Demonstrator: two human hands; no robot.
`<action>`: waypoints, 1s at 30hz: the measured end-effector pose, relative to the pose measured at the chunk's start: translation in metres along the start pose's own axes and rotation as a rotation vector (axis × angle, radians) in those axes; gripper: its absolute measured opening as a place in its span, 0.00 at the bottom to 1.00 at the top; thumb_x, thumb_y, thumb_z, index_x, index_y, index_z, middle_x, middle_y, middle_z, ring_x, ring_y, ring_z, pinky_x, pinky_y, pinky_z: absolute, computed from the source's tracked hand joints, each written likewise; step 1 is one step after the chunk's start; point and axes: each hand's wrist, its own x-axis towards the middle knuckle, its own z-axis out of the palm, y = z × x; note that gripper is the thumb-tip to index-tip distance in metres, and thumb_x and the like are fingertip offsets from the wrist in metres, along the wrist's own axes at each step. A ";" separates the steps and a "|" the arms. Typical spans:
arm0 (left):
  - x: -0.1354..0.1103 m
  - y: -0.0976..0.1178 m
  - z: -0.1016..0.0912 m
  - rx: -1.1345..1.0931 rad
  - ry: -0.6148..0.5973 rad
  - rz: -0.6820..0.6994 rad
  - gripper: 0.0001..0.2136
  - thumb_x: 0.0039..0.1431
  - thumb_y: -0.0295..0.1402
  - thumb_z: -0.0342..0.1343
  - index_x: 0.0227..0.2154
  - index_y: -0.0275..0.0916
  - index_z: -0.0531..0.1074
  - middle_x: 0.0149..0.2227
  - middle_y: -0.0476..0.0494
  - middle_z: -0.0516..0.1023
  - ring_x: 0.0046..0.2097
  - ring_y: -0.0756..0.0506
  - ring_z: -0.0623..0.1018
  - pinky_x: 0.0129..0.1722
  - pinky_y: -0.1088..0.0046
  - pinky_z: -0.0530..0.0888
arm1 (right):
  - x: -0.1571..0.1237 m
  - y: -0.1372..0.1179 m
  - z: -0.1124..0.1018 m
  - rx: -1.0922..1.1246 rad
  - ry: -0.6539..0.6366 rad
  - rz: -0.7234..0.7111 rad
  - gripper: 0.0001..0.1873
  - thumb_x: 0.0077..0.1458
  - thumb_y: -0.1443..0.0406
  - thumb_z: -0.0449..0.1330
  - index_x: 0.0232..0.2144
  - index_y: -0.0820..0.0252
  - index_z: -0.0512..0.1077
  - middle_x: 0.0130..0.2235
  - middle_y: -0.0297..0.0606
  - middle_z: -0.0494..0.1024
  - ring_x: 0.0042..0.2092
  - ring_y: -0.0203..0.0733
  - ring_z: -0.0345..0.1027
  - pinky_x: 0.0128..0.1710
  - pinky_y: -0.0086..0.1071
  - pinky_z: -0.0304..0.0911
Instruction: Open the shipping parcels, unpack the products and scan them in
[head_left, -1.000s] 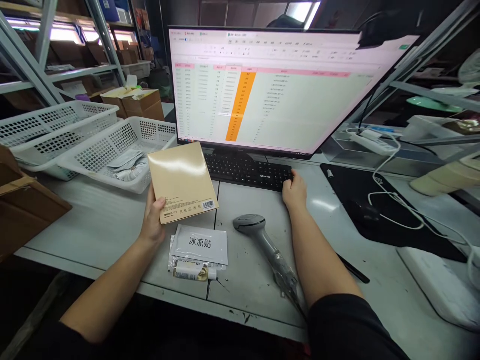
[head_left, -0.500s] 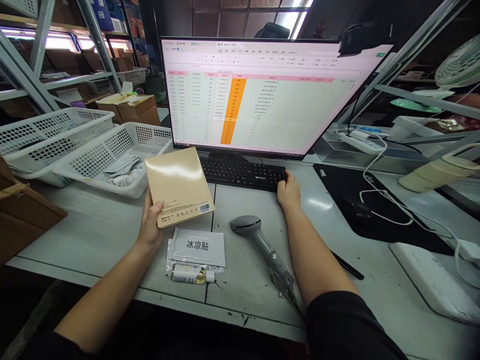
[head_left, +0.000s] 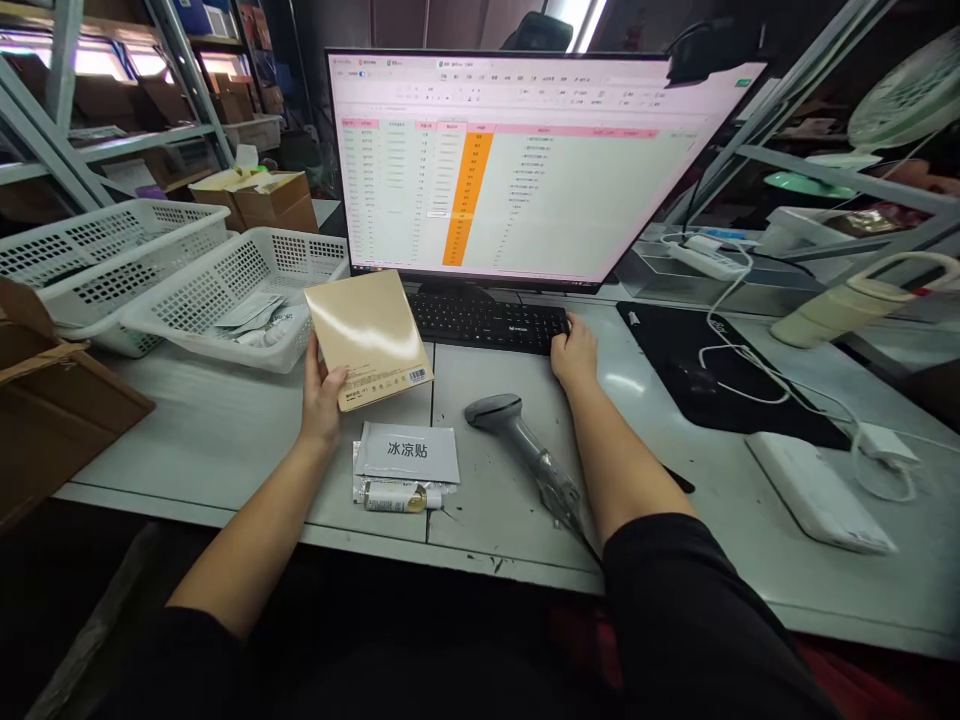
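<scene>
My left hand is closed on the lower left edge of a flat gold box, holding it tilted above the table with its printed barcode side up. At the right end of the black keyboard, my right hand has its fingers curled over the edge, partly hidden. Below the box lies a white packet with Chinese lettering. A small clear bottle with a white cap lies in front of it. Between the packet and my right forearm rests a grey barcode scanner.
A monitor showing a spreadsheet stands behind the keyboard. White plastic baskets and a cardboard box are at the left. On the right are a black mat with a mouse, white cables and a white device.
The view has tipped down and shifted slightly, so everything sits higher in the picture. Both hands keep their places, the left still holding the gold box, the right still at the keyboard.
</scene>
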 end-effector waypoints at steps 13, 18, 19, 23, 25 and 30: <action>0.005 -0.011 -0.008 0.015 -0.016 0.068 0.39 0.55 0.42 0.64 0.70 0.49 0.59 0.65 0.41 0.71 0.68 0.36 0.69 0.67 0.60 0.69 | -0.032 -0.003 -0.030 -0.120 -0.264 0.121 0.37 0.57 0.72 0.49 0.69 0.73 0.60 0.65 0.60 0.69 0.64 0.60 0.65 0.65 0.54 0.60; 0.009 -0.015 -0.010 0.025 0.027 0.041 0.41 0.54 0.42 0.65 0.71 0.48 0.58 0.64 0.39 0.71 0.67 0.36 0.71 0.65 0.60 0.70 | -0.035 -0.020 -0.032 -0.153 -0.273 0.038 0.36 0.57 0.72 0.51 0.68 0.70 0.65 0.68 0.60 0.64 0.66 0.62 0.60 0.66 0.56 0.58; 0.009 -0.015 -0.010 0.021 0.031 0.032 0.41 0.54 0.42 0.65 0.71 0.48 0.58 0.64 0.39 0.71 0.66 0.36 0.72 0.65 0.60 0.71 | -0.036 -0.024 -0.030 -0.157 -0.277 0.000 0.34 0.57 0.72 0.52 0.66 0.66 0.67 0.70 0.56 0.62 0.68 0.62 0.58 0.67 0.56 0.56; 0.010 -0.018 -0.012 0.035 0.026 0.005 0.43 0.54 0.42 0.66 0.72 0.50 0.56 0.65 0.39 0.70 0.65 0.36 0.72 0.64 0.59 0.72 | -0.044 -0.035 -0.021 -0.163 -0.292 -0.129 0.29 0.57 0.72 0.54 0.60 0.56 0.75 0.72 0.44 0.61 0.72 0.59 0.47 0.71 0.58 0.48; 0.010 -0.021 -0.013 0.049 0.013 0.012 0.43 0.55 0.43 0.66 0.72 0.50 0.55 0.66 0.39 0.69 0.66 0.36 0.72 0.64 0.59 0.72 | -0.047 -0.038 -0.016 -0.161 -0.288 -0.145 0.28 0.57 0.72 0.54 0.58 0.57 0.77 0.71 0.45 0.62 0.72 0.60 0.46 0.71 0.59 0.47; 0.011 -0.025 -0.016 0.068 0.014 0.024 0.43 0.55 0.45 0.66 0.72 0.50 0.55 0.68 0.39 0.67 0.68 0.36 0.70 0.65 0.59 0.71 | -0.049 -0.042 -0.013 -0.122 -0.232 -0.131 0.28 0.56 0.72 0.53 0.58 0.62 0.75 0.70 0.49 0.63 0.71 0.60 0.50 0.70 0.59 0.49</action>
